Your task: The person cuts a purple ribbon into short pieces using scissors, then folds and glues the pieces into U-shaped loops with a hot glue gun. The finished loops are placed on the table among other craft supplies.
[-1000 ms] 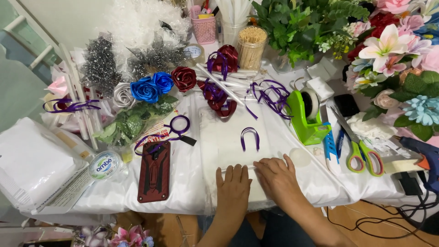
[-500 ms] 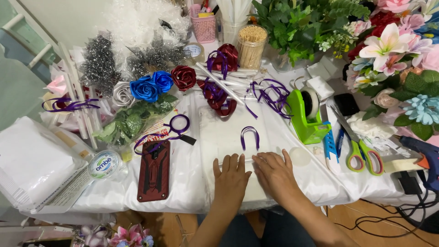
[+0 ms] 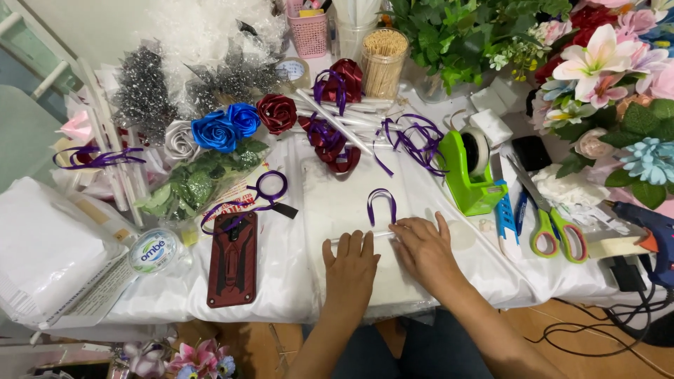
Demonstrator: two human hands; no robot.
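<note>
Both hands flat on a white stick at the near edge of the desk (image 3: 281,281), purple ribbon loop just beyond.

The thin white stick (image 3: 382,233) lies crosswise under the fingertips; it looks light, stiff, smooth and likely to roll, so best pinched at mid-length. The left hand (image 3: 349,267) and right hand (image 3: 421,249) each lie open, palm down, closed on nothing, a loose pressing grip at most. The purple ribbon loop (image 3: 381,203) arches just past the right fingers, touching the stick; soft, limp, slippery satin, probably best taken by its ends. Left of the grip: a dark red phone case (image 3: 232,258), then a round lid with a blue-and-green label (image 3: 153,250). Right: a green tape dispenser (image 3: 474,172), green-handled scissors (image 3: 551,228). Far side: a pink basket (image 3: 309,31) and a jar of toothpicks (image 3: 383,62).
</note>
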